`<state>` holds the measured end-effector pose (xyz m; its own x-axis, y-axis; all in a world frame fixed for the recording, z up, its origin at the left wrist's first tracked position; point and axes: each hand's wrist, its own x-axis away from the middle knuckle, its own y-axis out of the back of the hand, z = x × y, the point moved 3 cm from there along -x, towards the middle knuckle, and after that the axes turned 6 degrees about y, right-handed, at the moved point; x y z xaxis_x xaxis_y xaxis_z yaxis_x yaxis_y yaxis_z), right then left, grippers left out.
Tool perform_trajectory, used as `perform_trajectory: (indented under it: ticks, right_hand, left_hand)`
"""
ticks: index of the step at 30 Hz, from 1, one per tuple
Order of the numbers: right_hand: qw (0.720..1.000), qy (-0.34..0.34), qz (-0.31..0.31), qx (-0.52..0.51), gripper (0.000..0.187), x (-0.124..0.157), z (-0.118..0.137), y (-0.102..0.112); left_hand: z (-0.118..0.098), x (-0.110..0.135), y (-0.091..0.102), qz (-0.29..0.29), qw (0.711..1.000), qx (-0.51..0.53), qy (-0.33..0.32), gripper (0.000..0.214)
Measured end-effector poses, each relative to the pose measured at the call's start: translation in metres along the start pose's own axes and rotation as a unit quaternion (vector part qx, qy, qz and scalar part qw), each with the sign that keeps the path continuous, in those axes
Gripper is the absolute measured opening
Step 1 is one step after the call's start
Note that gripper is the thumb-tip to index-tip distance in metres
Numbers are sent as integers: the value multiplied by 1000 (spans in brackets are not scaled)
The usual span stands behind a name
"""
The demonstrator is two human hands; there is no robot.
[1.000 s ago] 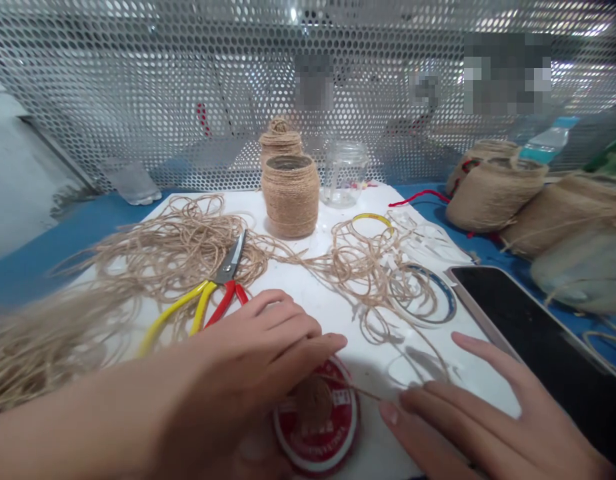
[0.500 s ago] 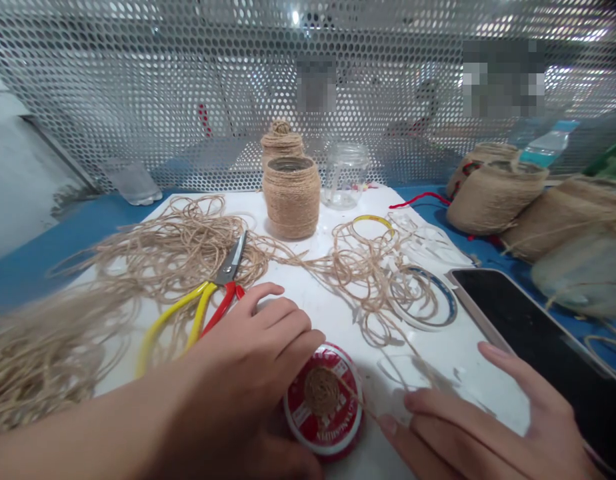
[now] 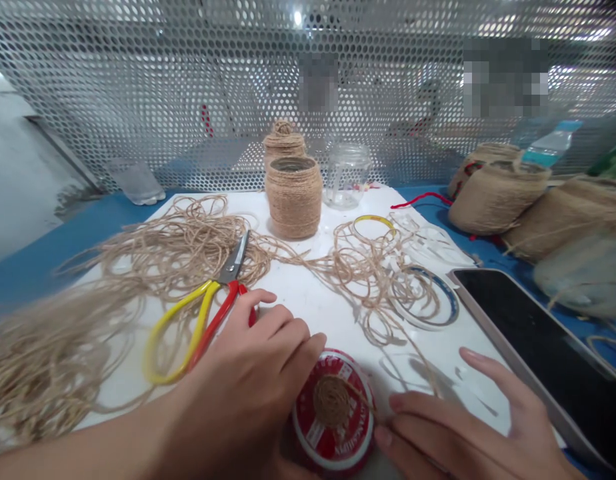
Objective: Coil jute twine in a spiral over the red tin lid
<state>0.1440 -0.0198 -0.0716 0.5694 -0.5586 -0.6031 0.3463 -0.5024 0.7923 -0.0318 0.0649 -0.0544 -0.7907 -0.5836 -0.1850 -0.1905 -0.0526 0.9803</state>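
Red lid has turned, edge partly hidden.

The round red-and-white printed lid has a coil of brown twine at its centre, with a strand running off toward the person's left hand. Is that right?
Not quite: in the head view, the strand runs off toward the right hand. The lid does have the coil at its centre.

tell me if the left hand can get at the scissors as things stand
Likely yes: the left hand is beside the red handle of the scissors, with nothing seen between, though it seems busy holding the red lid.
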Motion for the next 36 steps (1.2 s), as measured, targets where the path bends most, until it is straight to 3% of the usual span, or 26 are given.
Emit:
perform_trajectory:
  ticks: [4, 8, 13, 16, 19, 26, 31, 36]
  right_hand:
    - [1000, 19, -14, 19, 39, 5, 0, -6]
    - [999, 22, -9, 29, 37, 6, -1, -7]
    - [999, 26, -9, 36, 38, 6, 0, -7]
    - [999, 27, -12, 36, 36, 7, 0, -6]
    - [999, 31, -12, 37, 35, 9, 0, -6]
    - [998, 41, -6, 42, 37, 11, -1, -7]
    - [998, 39, -10, 43, 37, 10, -1, -6]
    - [999, 37, -13, 35, 36, 8, 0, -6]
  left_hand:
    - [1, 3, 4, 7, 1000, -17, -9, 54]
    - [3, 5, 11, -67, 997, 26, -14, 59]
    - [0, 5, 10, -95, 990, 100, -24, 19]
    - [-3, 6, 10, -94, 985, 133, -58, 15]
    - [-2, 5, 12, -76, 984, 154, -53, 16]
    - [1, -1, 10, 45, 978, 202, 8, 10]
    - [3, -2, 10, 42, 982, 175, 51, 11]
    - [6, -1, 5, 25, 981, 185, 55, 11]
